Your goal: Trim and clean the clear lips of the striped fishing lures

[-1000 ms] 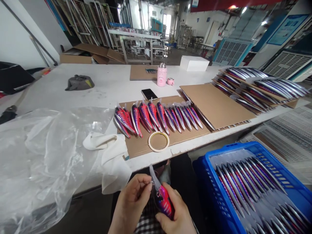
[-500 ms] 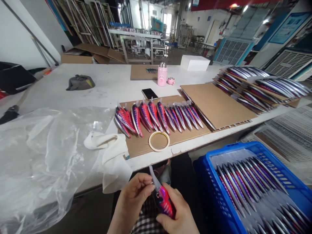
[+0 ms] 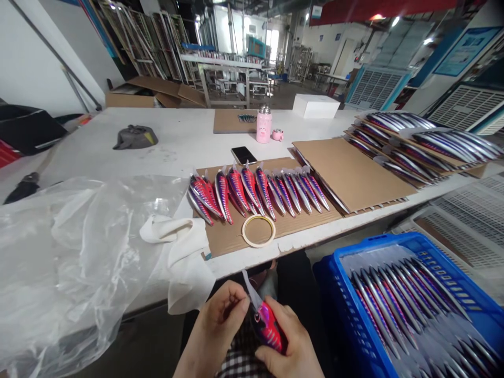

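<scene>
While my right hand (image 3: 289, 336) has a red-and-purple fishing lure (image 3: 268, 328) wrapped up by the body, my left hand (image 3: 218, 317) is bunched at the fingertips right by its clear lip (image 3: 253, 291). Can't tell from my feed if those left fingers are pinching anything tiny, the view's too coarse. So the lure sits between both hands, tilted lip-up, just short of the surface (image 3: 189, 137) edge, with some checked fabric (image 3: 238, 354) under it.

Straight ahead of the hands I've got a roll of tape (image 3: 259, 244) lying flat on a cardboard sheet (image 3: 228, 245), and just past it a row of matching lures (image 3: 262, 191), a few on the left end overlapping. Further out there's a phone (image 3: 244, 155), then a pink bottle (image 3: 263, 127) with a little pink cup (image 3: 277, 135) beside it.

Off to the left of the hands, a white cloth (image 3: 185, 252) hangs over the edge, next to a big crumpled plastic sheet (image 3: 90, 252). Near the right hand, lower than the surface, is a blue crate (image 3: 376, 241) with more lures (image 3: 389, 294) lined up in it. Ahead and to the right, cardboard layers (image 3: 350, 168) are piled up, and beyond those a stack of lures on card (image 3: 421, 139).
</scene>
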Available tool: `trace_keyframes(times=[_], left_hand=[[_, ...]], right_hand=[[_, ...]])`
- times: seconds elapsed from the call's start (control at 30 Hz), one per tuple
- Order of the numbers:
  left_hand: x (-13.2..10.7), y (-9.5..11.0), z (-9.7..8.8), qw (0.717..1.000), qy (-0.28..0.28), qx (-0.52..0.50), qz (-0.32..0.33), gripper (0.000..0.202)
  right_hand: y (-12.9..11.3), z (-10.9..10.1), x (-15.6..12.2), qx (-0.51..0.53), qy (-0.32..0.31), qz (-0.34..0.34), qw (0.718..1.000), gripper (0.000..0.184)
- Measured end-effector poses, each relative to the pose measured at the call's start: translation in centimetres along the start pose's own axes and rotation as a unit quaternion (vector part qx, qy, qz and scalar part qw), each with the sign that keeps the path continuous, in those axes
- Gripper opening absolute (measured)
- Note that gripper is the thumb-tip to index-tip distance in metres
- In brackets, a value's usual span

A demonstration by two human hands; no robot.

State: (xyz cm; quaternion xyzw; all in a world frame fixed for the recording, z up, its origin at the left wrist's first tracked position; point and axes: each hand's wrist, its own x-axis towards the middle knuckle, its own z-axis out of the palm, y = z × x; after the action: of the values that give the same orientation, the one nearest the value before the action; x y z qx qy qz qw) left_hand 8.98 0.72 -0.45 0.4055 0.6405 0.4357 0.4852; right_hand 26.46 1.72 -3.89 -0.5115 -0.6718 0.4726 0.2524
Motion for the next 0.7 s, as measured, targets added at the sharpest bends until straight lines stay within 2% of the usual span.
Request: trace_keyframes(times=[0.2, 0.33, 0.43, 0.53, 0.7], left_hand=[[-0.1, 0.3, 0.1, 0.999, -0.011, -0.033, 0.008, 0.02], [-0.2, 0.6, 0.2, 0.999, -0.009, -0.031, 0.003, 0.02], [-0.3, 0.7, 0.1, 0.999, -0.023, -0.045, 0.004, 0.018], [-0.7, 0.9, 0.0, 0.997, -0.039, -0.073, 0.009, 0.018], [-1.3, 1.2, 0.3, 0.996, -0.02, -0.085, 0.008, 0.018]], right_hand=[[0.1, -0.8, 0.2, -0.017, -0.015, -0.038, 0.999, 0.074], [0.3, -1.5, 0.4, -0.052, -0.066, -0.047, 0.995, 0.072], [0.0, -1.9, 0.4, -0.069, -0.099, -0.038, 0.992, 0.072], [-0.6, -2.1, 0.5, -0.057, -0.102, -0.02, 0.993, 0.074], [-0.9, -2.1, 0.9, -0.052, -0.105, 0.002, 0.993, 0.075]])
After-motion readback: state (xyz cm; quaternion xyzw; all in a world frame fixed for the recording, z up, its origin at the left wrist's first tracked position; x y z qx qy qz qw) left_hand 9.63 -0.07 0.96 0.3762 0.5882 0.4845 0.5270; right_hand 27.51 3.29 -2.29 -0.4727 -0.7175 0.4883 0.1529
